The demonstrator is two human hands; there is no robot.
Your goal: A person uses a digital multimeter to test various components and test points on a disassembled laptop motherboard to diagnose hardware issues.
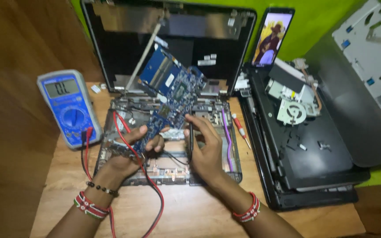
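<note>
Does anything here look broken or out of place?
Yes. The laptop base lies gutted on the table, and its blue circuit board is tilted up in the left hand instead of sitting inside. The right hand holds a black probe beside it. A second opened laptop lies alongside.

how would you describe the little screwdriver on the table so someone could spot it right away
Start at the opened laptop base in the middle of the wooden table, where both hands work. Just off its right edge, before the second dismantled black laptop, lies a small screwdriver. Its red-and-white handle and thin metal shaft set it apart from the purple strip beside it.
</note>
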